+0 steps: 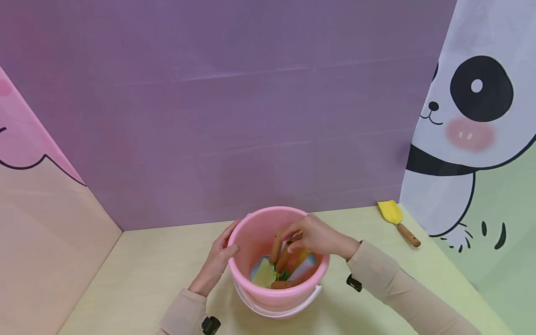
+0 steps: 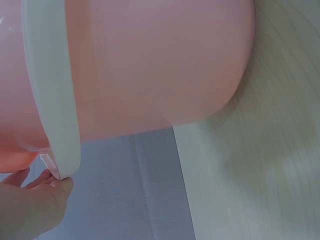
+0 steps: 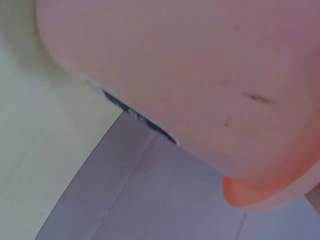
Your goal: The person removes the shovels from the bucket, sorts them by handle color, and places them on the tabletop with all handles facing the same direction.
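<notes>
We see the pink bucket (image 1: 257, 235) standing on the bench (image 1: 146, 274), with wooden handles (image 1: 283, 259) and a light green piece (image 1: 264, 274) inside it, contents only the head view shows. Our left hand (image 1: 217, 257) grips the rim at the bucket's left; the left wrist view adds its fingertips at the end of the white handle (image 2: 52, 90). Our right hand (image 1: 317, 232) reaches in over the far right rim, fingers bent by the wooden handles; we cannot tell whether they pinch one. The right wrist view alone gives us a dark patch (image 3: 135, 115) and small scuffs (image 3: 257, 97) on the bucket's outside. Well right, near the purple wall (image 1: 251, 116), lies a yellow trowel (image 1: 392, 214).
</notes>
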`<state>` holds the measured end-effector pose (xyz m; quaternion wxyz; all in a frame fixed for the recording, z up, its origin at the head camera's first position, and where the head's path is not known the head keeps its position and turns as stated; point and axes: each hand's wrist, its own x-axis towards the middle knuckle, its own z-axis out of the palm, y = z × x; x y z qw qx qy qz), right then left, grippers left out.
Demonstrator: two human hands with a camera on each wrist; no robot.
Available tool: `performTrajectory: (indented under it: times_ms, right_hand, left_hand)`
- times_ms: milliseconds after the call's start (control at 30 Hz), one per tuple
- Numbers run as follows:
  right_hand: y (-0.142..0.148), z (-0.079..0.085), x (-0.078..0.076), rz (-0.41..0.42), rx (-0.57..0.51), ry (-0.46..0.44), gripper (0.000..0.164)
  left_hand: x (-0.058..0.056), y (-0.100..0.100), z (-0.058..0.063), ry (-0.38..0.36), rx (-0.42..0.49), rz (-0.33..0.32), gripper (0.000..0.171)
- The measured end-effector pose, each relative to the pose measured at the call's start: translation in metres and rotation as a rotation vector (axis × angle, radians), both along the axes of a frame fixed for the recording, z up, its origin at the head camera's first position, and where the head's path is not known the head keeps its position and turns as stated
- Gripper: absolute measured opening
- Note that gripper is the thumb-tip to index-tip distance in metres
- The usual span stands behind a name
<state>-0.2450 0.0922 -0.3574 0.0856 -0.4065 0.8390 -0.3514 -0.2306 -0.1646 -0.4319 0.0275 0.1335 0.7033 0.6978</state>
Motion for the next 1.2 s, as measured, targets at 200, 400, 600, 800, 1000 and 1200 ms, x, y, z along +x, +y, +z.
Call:
performTrajectory:
  times_ms: [200,400,600,800,1000,1200]
  right_hand:
    - [-0.003,-0.001,0.001,-0.151,-0.027,-0.072,0.019]
    - [-0.005,-0.003,0.0,-0.115,-0.055,-0.169,0.018]
    - [-0.009,-0.002,-0.003,-0.081,0.0,-0.1,0.018]
    - [-0.013,-0.004,-0.001,-0.047,0.145,-0.02,0.016]
    - [-0.024,-0.008,0.004,-0.027,0.333,-0.002,0.015]
    - [-0.028,-0.009,0.005,-0.056,0.422,0.08,0.01]
  left_hand:
    - [-0.002,0.0,0.001,-0.011,-0.003,-0.003,0.066]
    - [-0.004,0.0,-0.001,-0.035,0.001,0.011,0.066]
    - [-0.004,0.0,0.001,-0.036,0.004,0.012,0.065]
    - [-0.004,0.0,0.003,-0.032,0.002,-0.009,0.065]
    - [-0.004,-0.001,0.004,-0.032,-0.009,-0.011,0.064]
    - [-0.004,-0.002,0.005,-0.031,-0.01,-0.015,0.063]
